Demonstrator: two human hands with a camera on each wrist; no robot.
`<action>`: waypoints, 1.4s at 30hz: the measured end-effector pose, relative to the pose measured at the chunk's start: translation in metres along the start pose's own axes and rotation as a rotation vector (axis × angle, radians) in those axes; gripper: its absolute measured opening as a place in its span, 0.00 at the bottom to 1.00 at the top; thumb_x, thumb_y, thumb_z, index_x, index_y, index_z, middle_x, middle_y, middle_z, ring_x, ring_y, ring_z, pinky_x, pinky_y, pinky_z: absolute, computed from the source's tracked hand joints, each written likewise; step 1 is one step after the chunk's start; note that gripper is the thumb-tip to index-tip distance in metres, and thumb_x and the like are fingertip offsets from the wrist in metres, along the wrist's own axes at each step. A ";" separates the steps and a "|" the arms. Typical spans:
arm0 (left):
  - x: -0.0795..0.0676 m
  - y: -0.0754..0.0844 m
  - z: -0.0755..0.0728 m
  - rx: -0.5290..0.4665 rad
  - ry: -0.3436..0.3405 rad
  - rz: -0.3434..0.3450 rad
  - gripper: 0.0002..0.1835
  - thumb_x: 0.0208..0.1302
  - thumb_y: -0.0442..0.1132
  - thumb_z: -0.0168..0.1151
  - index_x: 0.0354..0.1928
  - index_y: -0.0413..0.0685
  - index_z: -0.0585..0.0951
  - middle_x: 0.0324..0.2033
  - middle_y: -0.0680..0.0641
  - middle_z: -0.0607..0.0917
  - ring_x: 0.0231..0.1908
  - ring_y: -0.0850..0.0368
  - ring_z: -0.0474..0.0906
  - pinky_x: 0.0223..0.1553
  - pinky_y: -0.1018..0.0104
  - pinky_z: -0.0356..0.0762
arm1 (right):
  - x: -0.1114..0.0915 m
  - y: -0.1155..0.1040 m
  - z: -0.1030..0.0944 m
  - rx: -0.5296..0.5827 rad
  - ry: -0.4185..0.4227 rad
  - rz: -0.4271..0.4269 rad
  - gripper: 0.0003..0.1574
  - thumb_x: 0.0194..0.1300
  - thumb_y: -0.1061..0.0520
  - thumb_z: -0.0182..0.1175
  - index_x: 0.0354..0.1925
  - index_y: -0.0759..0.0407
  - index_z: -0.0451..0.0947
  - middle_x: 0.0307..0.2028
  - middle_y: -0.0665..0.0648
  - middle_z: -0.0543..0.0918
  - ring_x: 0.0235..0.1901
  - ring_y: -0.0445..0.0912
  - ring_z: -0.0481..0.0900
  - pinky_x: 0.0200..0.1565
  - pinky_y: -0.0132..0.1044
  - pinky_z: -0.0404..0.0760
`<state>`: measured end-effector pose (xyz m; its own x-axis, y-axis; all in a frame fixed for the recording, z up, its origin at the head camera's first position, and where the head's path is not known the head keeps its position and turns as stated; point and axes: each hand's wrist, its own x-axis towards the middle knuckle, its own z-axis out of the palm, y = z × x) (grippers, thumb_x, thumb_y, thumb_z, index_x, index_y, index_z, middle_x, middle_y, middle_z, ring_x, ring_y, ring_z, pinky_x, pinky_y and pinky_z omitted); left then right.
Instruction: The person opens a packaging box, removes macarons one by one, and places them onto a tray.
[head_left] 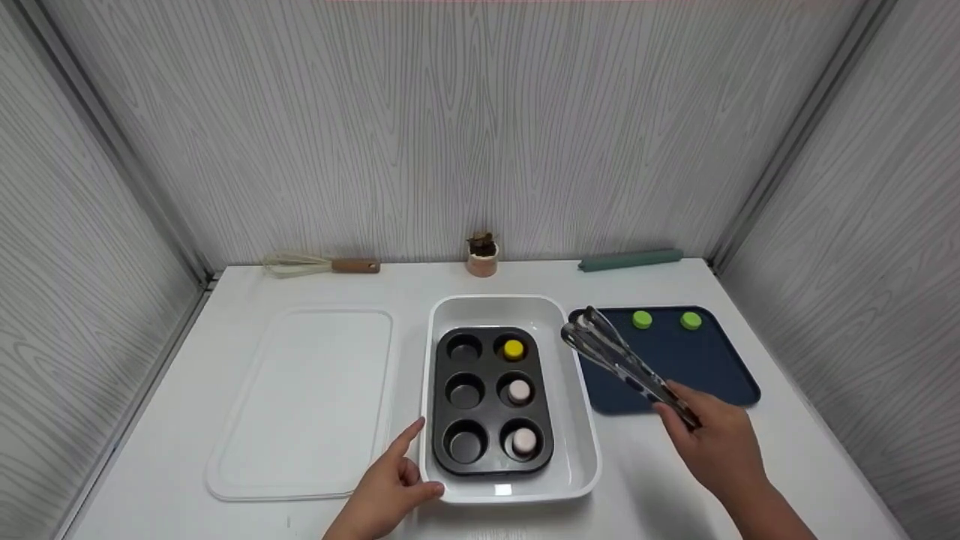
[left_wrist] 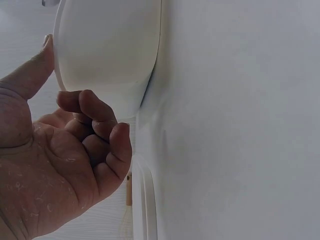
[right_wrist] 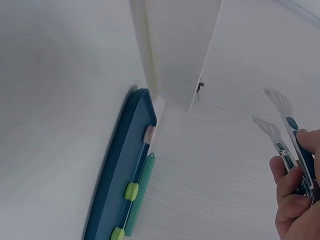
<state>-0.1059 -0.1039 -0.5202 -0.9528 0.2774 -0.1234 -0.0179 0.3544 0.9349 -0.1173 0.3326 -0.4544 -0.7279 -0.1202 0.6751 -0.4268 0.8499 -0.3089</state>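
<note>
My right hand (head_left: pixel 720 442) grips a pair of metal tongs (head_left: pixel 626 367) with dark grip pads. Their tips are apart over the left of the navy tray (head_left: pixel 682 367), with nothing between them in the right wrist view. Two green macarons (head_left: pixel 642 320) lie on that tray, and a pale pink macaron (right_wrist: pixel 149 134) sits at its far end. Thumb and extended index finger of my left hand (head_left: pixel 382 484) touch the rim of a white bin (head_left: pixel 585 457); the other fingers are curled. Inside the bin is a dark muffin pan (head_left: pixel 491 442), its right cups holding a yellow macaron (head_left: pixel 514 349) and two pink macarons (head_left: pixel 519 391).
A flat white lid (head_left: pixel 307 405) lies left of the bin. Along the back wall are a whisk (head_left: pixel 322 265) with a brown handle, a small potted plant (head_left: pixel 482 256) and a green stick-like utensil (head_left: pixel 631 259). Grey wood-patterned panels stand at the back and sides.
</note>
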 end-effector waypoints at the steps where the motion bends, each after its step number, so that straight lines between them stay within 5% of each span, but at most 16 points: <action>1: 0.000 0.000 0.000 0.001 0.001 0.000 0.55 0.59 0.37 0.80 0.83 0.38 0.57 0.24 0.53 0.74 0.26 0.60 0.70 0.31 0.69 0.73 | -0.001 -0.002 0.000 -0.002 -0.005 -0.013 0.22 0.53 0.67 0.81 0.48 0.68 0.90 0.31 0.58 0.89 0.24 0.39 0.82 0.25 0.31 0.78; 14: 0.000 -0.001 0.001 -0.008 0.005 -0.007 0.55 0.59 0.37 0.80 0.83 0.39 0.57 0.24 0.52 0.74 0.26 0.59 0.70 0.31 0.69 0.73 | -0.014 -0.032 0.005 0.033 -0.200 -0.078 0.20 0.51 0.63 0.82 0.44 0.58 0.91 0.32 0.48 0.90 0.27 0.29 0.79 0.26 0.31 0.78; 29: -0.001 0.000 0.001 -0.004 -0.006 0.005 0.55 0.60 0.38 0.79 0.83 0.38 0.56 0.23 0.53 0.74 0.26 0.61 0.70 0.30 0.69 0.72 | -0.017 -0.048 0.007 -0.089 -0.433 -0.093 0.11 0.59 0.55 0.78 0.42 0.50 0.91 0.32 0.41 0.89 0.27 0.35 0.79 0.28 0.39 0.78; 42: -0.002 -0.001 0.001 -0.022 0.009 0.014 0.55 0.61 0.36 0.79 0.83 0.36 0.55 0.23 0.53 0.73 0.24 0.61 0.69 0.29 0.69 0.71 | -0.016 -0.050 0.010 -0.082 -0.497 -0.110 0.10 0.61 0.56 0.77 0.42 0.50 0.91 0.33 0.43 0.90 0.27 0.35 0.81 0.26 0.38 0.78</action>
<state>-0.1035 -0.1043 -0.5212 -0.9557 0.2742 -0.1071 -0.0107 0.3311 0.9435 -0.0898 0.2870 -0.4560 -0.8567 -0.4236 0.2945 -0.4863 0.8537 -0.1866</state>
